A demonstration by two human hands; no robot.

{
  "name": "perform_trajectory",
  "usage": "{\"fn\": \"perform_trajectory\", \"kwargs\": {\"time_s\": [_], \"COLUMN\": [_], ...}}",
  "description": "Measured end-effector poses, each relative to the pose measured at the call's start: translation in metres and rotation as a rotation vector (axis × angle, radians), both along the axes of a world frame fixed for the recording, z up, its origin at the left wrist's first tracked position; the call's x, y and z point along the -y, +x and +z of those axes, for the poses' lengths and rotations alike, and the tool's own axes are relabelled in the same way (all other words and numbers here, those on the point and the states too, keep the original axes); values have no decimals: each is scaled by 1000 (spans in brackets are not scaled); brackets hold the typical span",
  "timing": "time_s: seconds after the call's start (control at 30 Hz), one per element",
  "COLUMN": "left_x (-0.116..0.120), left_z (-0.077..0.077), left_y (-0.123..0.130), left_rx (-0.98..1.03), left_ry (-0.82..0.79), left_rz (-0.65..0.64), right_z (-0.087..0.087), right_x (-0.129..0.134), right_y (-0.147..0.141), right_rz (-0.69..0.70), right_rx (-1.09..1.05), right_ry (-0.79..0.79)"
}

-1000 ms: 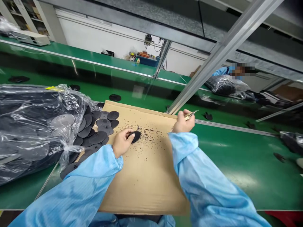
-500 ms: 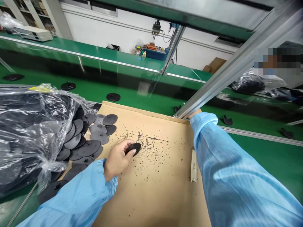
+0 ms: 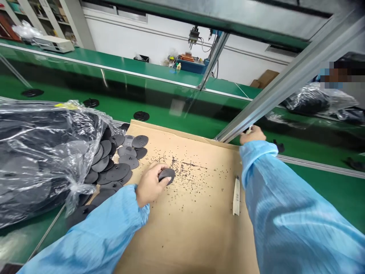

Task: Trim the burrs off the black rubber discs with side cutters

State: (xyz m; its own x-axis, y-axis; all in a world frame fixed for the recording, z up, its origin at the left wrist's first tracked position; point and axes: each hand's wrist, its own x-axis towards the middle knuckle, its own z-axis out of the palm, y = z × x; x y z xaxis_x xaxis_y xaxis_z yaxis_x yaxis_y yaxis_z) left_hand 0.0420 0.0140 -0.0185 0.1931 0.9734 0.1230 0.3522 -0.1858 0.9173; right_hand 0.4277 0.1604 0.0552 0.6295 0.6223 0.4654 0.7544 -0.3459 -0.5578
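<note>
My left hand (image 3: 152, 182) is closed on a flat black plastic disc (image 3: 167, 176), gripped at its edge above the brown cardboard sheet (image 3: 182, 236). Many tiny black bits (image 3: 185, 173) lie scattered on the cardboard beside that hand. My right hand (image 3: 254, 135) is stretched past the slanted metal post (image 3: 242, 118), over the green belt. Its fingers are curled around a small dark part with a pale tip, mostly hidden by the post and fingers. Left of my left hand, several similar black discs (image 3: 117, 172) lie in an overlapping heap.
A clear plastic bag (image 3: 42, 152) full of black discs lies at the left. A pale narrow bar (image 3: 236, 196) rests on the cardboard's right side. More black discs (image 3: 142, 115) and a curved dark part (image 3: 279, 146) sit on the green belt (image 3: 114, 104).
My right hand has come out from behind the post and moved right, fingers now curled on a dark part. The disc in my left hand has tilted, showing more of its face.
</note>
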Motion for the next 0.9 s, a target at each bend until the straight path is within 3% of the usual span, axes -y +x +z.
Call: {"fn": "perform_trajectory", "kwargs": {"time_s": [0.13,0.2,0.27,0.43,0.53,0.6,0.7,0.8,0.9], "left_x": [-1,-1,-1,-1,0,0,-4,-10,-14], "left_z": [4,3,2,6,11,12,12,12,15], "left_y": [0,-1,-1,-3,-3,-2,-3,-6,-8], "left_rx": [-42,-39,-13,252,537,637,730,831,900], "left_ry": [86,127,161,140,-16,-83,-185,-307,-367], "left_rz": [10,19,46,129,-42,-164,-100,31,37], "right_z": [28,34,34,2,-23,-37,-51,-56,-57], "right_x": [36,58,81,141,165,175,182,184,181], "right_y": [6,-5,-33,-155,-221,-249,-262,-254,-239], "right_rz": [-187,-180,-32,623,821,884,916,873,795], "right_rx": [-31,-52,-65,-261,-340,-298,-241,-249,-230], "right_ry": [251,382,386,187,136,126,140,194,189]}}
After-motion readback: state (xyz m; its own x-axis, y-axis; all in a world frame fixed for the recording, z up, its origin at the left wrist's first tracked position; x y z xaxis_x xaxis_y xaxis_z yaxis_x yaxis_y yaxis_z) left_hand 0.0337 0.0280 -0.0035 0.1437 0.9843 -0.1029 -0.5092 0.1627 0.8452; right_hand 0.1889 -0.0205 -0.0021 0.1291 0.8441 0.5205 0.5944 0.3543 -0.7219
